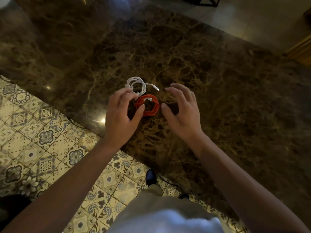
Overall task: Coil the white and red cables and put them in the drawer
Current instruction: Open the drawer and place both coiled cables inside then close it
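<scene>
Two coiled cables lie on the dark marble bench, touching each other: the white cable farther off, its plug end trailing right, and the red cable nearer. Both hands hover over them with fingers spread and loosely bent. The left hand sits at the left edge of the coils, its fingertips at the white loop and thumb at the red one; whether it grips is unclear. The right hand is just right of the red coil, apart from it. Patterned floor tiles show at left.
</scene>
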The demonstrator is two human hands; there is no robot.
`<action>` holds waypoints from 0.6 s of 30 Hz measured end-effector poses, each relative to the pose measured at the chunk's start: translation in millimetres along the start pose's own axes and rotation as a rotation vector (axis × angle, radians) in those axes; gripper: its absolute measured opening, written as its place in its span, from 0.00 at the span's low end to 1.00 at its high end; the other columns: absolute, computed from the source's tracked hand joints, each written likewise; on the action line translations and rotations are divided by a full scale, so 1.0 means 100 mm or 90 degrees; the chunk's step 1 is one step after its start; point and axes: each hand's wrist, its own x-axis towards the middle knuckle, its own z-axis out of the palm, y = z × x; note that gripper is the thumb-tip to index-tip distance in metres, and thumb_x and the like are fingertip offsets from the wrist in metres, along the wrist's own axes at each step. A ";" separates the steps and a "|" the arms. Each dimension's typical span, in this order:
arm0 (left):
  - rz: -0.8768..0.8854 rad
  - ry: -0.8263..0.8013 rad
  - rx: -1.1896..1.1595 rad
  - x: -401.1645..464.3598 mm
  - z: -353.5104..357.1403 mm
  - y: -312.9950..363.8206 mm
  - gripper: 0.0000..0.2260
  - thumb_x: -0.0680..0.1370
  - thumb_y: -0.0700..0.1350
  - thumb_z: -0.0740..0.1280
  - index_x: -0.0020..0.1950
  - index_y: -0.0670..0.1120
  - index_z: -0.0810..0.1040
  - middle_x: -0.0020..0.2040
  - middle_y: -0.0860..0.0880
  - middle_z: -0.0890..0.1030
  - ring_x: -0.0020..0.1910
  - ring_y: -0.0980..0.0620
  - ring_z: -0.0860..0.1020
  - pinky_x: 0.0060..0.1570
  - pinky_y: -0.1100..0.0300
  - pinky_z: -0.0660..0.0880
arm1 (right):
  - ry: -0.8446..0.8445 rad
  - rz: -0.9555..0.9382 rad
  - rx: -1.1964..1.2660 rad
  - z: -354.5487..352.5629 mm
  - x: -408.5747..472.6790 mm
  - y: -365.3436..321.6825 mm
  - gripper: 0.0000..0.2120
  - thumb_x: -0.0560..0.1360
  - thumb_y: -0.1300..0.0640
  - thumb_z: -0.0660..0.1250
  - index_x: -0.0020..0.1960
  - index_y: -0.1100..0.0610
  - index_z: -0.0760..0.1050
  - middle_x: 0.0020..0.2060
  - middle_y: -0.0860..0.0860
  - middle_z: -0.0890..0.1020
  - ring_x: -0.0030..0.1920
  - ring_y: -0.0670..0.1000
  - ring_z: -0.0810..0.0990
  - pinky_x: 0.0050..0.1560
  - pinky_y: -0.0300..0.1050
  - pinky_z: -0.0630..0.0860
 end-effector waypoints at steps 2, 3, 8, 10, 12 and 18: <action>0.041 -0.006 0.010 0.02 -0.01 0.14 0.20 0.81 0.51 0.70 0.69 0.42 0.77 0.72 0.41 0.74 0.72 0.44 0.70 0.72 0.60 0.66 | 0.015 -0.009 -0.001 -0.13 -0.11 0.00 0.24 0.80 0.44 0.65 0.73 0.50 0.74 0.75 0.50 0.72 0.75 0.53 0.68 0.70 0.47 0.67; 0.062 -0.014 0.004 0.02 -0.01 0.22 0.21 0.81 0.51 0.71 0.71 0.42 0.76 0.74 0.41 0.72 0.74 0.43 0.69 0.73 0.57 0.66 | 0.019 -0.009 -0.004 -0.20 -0.17 0.00 0.24 0.80 0.44 0.65 0.74 0.50 0.73 0.77 0.50 0.70 0.76 0.53 0.66 0.72 0.48 0.66; 0.163 -0.063 -0.091 -0.03 0.18 0.68 0.20 0.81 0.48 0.71 0.71 0.41 0.76 0.74 0.39 0.72 0.75 0.43 0.69 0.75 0.51 0.67 | 0.069 0.031 -0.017 -0.62 -0.62 -0.03 0.27 0.80 0.43 0.66 0.77 0.50 0.70 0.79 0.50 0.67 0.79 0.52 0.63 0.74 0.45 0.65; 0.191 -0.082 -0.149 -0.08 0.29 0.91 0.17 0.81 0.46 0.70 0.68 0.39 0.78 0.72 0.39 0.74 0.73 0.44 0.71 0.74 0.54 0.67 | 0.099 0.081 -0.001 -0.78 -0.87 0.00 0.28 0.79 0.44 0.67 0.77 0.50 0.69 0.79 0.49 0.67 0.79 0.50 0.64 0.74 0.45 0.66; 0.229 -0.106 -0.196 -0.17 0.40 1.16 0.15 0.81 0.42 0.69 0.66 0.36 0.78 0.69 0.37 0.75 0.72 0.45 0.72 0.72 0.55 0.68 | 0.144 0.115 0.020 -0.94 -1.16 0.06 0.27 0.79 0.46 0.68 0.76 0.54 0.71 0.78 0.50 0.69 0.77 0.51 0.68 0.72 0.55 0.74; 0.318 -0.172 -0.257 -0.64 0.63 1.88 0.14 0.81 0.41 0.68 0.64 0.36 0.80 0.68 0.37 0.76 0.70 0.43 0.74 0.71 0.58 0.68 | 0.287 0.181 0.033 -1.43 -2.12 0.29 0.22 0.79 0.50 0.68 0.70 0.58 0.74 0.71 0.51 0.74 0.57 0.49 0.81 0.51 0.52 0.81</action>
